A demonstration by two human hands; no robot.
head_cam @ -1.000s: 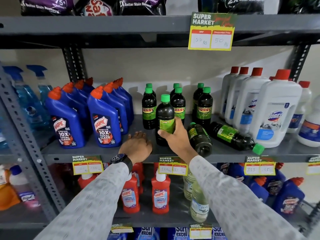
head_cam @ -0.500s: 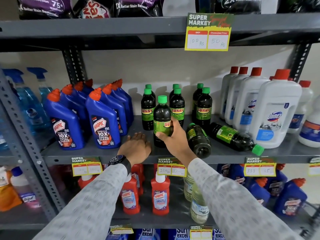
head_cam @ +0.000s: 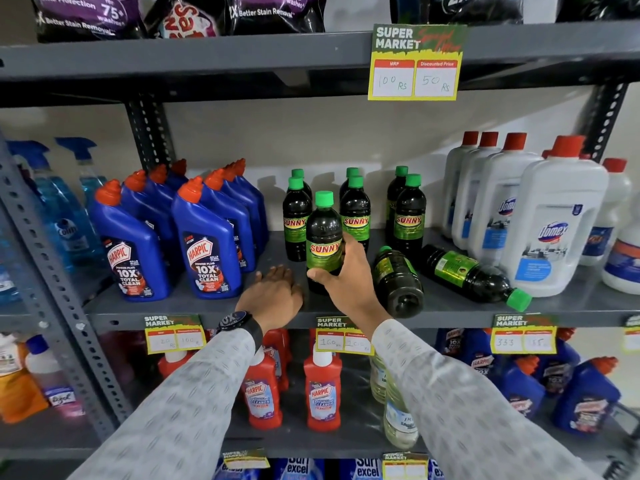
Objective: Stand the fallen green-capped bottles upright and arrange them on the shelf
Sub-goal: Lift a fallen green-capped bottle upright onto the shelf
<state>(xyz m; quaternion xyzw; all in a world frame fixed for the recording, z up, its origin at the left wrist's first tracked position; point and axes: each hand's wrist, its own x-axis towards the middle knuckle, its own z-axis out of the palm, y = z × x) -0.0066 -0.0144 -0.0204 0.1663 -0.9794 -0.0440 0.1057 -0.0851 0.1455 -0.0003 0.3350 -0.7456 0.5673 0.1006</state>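
right hand (head_cam: 341, 271) wraps upright green-capped bottle (head_cam: 323, 237) at shelf (head_cam: 450, 308) front | left hand (head_cam: 273, 294) flat, empty | two fallen bottles (head_cam: 464, 271) left; about six stand behind

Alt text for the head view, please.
The right hand grips an upright green-capped bottle on a grey shelf, the left hand resting flat beside it. Two bottles lie fallen to the right.
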